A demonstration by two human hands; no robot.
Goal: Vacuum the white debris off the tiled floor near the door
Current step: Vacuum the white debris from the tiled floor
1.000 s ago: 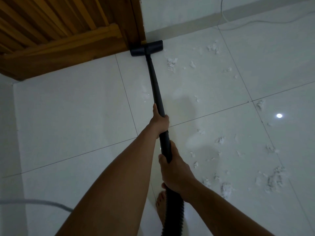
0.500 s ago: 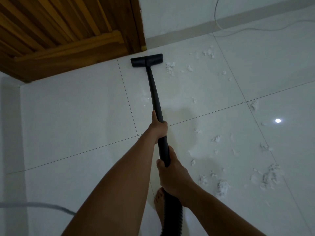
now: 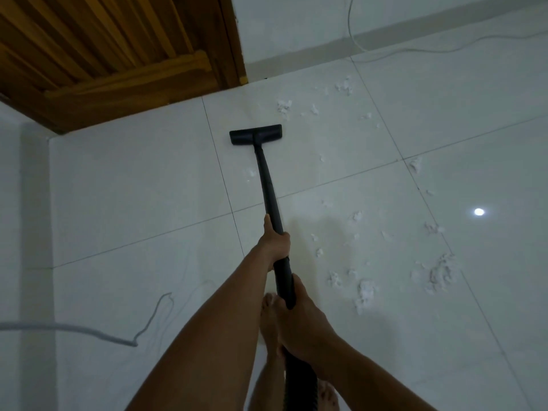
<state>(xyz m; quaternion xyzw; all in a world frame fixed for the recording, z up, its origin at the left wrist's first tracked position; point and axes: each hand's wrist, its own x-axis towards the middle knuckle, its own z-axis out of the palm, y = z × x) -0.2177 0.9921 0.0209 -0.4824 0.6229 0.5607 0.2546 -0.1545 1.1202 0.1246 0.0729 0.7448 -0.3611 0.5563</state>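
Both left hand (image 3: 274,243) and right hand (image 3: 299,318) curl fingers round the vacuum wand (image 3: 268,185); your straight strokes may miss the lower-right white debris (image 3: 366,292).

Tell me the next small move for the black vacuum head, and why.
Probably push the black flat vacuum head forward and slightly right: the nearest white fluffy debris clump lies just beyond its right end, and left hand and right hand both grip the black wand.
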